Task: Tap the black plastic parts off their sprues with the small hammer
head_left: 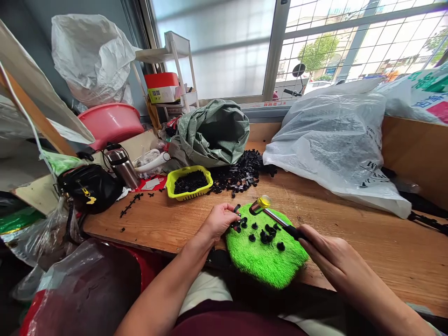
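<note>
Head cam, L hand [220, 220] pinches black part [237, 207], R hand [324, 247] grips hammer [276, 218]

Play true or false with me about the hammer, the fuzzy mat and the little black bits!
1. The right hand holds a hammer. True.
2. The fuzzy mat is blue. False: it is bright green.
3. The left hand pinches a black part at the mat's left edge. True.
4. The yellow basket is empty. False: it holds lots of small black pieces.
5. The hammer is lying flat on the table. False: its yellow head is lifted just above the mat's far edge.
</note>
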`<state>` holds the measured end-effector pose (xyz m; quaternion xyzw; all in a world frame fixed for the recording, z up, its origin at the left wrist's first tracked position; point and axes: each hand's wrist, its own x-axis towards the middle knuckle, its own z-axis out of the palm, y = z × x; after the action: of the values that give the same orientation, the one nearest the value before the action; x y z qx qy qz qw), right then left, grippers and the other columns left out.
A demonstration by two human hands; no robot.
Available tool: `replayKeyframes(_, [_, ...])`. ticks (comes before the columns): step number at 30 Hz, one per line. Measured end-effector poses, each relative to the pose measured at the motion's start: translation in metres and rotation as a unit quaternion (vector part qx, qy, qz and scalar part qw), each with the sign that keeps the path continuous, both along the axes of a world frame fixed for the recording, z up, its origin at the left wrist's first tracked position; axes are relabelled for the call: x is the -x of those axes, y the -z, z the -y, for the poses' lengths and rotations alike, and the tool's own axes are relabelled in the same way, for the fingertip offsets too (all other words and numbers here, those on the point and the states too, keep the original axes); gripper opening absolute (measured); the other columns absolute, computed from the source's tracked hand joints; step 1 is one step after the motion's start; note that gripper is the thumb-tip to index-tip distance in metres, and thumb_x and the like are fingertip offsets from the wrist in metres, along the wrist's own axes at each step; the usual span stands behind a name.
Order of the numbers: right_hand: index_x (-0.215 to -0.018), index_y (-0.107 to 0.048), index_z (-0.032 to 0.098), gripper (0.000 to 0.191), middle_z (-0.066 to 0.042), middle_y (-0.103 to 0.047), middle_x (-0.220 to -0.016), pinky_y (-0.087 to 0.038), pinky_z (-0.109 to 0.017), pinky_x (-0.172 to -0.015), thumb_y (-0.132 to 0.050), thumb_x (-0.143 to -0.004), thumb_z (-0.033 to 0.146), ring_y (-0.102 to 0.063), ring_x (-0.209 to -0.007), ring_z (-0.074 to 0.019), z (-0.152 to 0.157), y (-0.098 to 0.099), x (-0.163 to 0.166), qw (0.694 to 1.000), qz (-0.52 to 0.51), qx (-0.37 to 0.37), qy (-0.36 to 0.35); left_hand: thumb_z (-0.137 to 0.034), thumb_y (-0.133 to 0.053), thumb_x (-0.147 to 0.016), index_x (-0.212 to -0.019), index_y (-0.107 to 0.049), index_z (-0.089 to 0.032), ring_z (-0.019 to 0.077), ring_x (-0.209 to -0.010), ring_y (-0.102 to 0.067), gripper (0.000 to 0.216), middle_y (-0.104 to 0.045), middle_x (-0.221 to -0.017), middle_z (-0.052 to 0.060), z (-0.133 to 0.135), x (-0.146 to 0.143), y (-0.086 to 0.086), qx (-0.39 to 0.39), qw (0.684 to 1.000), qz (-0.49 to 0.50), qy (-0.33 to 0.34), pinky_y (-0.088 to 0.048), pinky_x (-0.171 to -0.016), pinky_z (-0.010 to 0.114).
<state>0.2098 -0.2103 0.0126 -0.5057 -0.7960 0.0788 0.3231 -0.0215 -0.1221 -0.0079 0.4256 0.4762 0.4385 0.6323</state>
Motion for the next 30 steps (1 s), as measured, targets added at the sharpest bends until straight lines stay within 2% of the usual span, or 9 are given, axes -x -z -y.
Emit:
replayKeyframes(4, [-0.095, -0.050, 0.023, 0.029, -0.002, -0.061, -0.066, -0.039, -0.029, -0.047, -0.028, -0.095, 0.041, -0.058, -0.053, -0.0195, 0.000, -0.006, 0.006, 0.999, 0.003, -0.031, 0.020, -0.004, -0.066, -0.057, -0.068, -0.054, -0.013, 0.0059, -0.040, -0.051, 0.019, -0.061, -0.052, -0.001, 0.000, 0.001, 0.001, -0.005, 1.000, 0.005, 0.013, -0.039, -0.041, 0.016])
replayKeyframes(9, [-0.080, -0.051, 0.026, 0.023, 0.000, -0.055, -0.051, -0.031, -0.030, -0.042, -0.032, -0.090, 0.034, -0.056, -0.046, -0.0218, -0.004, 0.000, 0.009, 0.997, 0.074, -0.007, 0.016, -0.005, -0.069, -0.056, -0.066, -0.050, -0.015, 0.0062, -0.036, -0.047, 0.023, -0.057, -0.045, -0.004, 0.001, 0.001, 0.000, -0.018, 1.000, -0.004, 0.021, -0.037, -0.038, 0.016])
replayKeyframes(13, [-0.089, -0.049, 0.025, 0.028, -0.002, -0.059, -0.060, -0.035, -0.031, -0.047, -0.025, -0.094, 0.037, -0.058, -0.053, -0.0212, -0.004, -0.003, 0.009, 0.996, 0.083, -0.004, 0.029, -0.003, -0.066, -0.057, -0.066, -0.050, -0.015, 0.0067, -0.035, -0.048, 0.022, -0.056, -0.045, -0.005, 0.000, 0.000, -0.004, -0.019, 0.999, -0.008, 0.027, -0.037, -0.039, 0.016])
replayKeyframes(18, [-0.080, -0.049, 0.025, 0.024, -0.002, -0.058, -0.055, -0.032, -0.031, -0.045, -0.029, -0.091, 0.032, -0.056, -0.048, -0.0216, -0.007, 0.001, 0.012, 0.992, 0.122, 0.025, 0.025, -0.001, -0.064, -0.058, -0.063, -0.047, -0.016, 0.0060, -0.033, -0.045, 0.023, -0.055, -0.045, -0.004, -0.004, 0.001, -0.009, -0.005, 0.999, -0.032, 0.040, -0.034, -0.036, 0.016])
replayKeyframes(21, [-0.090, -0.049, 0.024, 0.028, -0.003, -0.061, -0.063, -0.035, -0.030, -0.049, -0.024, -0.094, 0.033, -0.060, -0.056, -0.0220, -0.010, 0.004, 0.012, 0.991, 0.128, 0.024, 0.026, 0.000, -0.063, -0.058, -0.063, -0.047, -0.015, 0.0059, -0.035, -0.047, 0.023, -0.056, -0.047, -0.004, -0.006, 0.002, -0.010, -0.002, 0.998, -0.034, 0.052, -0.036, -0.037, 0.016])
replayKeyframes(25, [-0.085, -0.049, 0.025, 0.024, -0.002, -0.058, -0.057, -0.032, -0.030, -0.046, -0.026, -0.092, 0.029, -0.059, -0.052, -0.0221, -0.009, 0.004, 0.012, 0.987, 0.155, 0.027, 0.031, 0.001, -0.062, -0.057, -0.064, -0.047, -0.015, 0.0052, -0.037, -0.047, 0.022, -0.056, -0.048, -0.004, -0.006, 0.002, -0.010, -0.004, 0.998, -0.041, 0.056, -0.037, -0.037, 0.015])
replayKeyframes(30, [-0.090, -0.048, 0.022, 0.027, -0.004, -0.060, -0.064, -0.033, -0.030, -0.049, -0.022, -0.094, 0.026, -0.060, -0.057, -0.0219, -0.006, 0.005, 0.015, 0.983, 0.177, 0.025, 0.038, -0.003, -0.063, -0.056, -0.065, -0.048, -0.015, 0.0051, -0.036, -0.046, 0.022, -0.055, -0.047, -0.005, -0.007, 0.002, -0.006, -0.007, 0.998, -0.033, 0.056, -0.035, -0.036, 0.015])
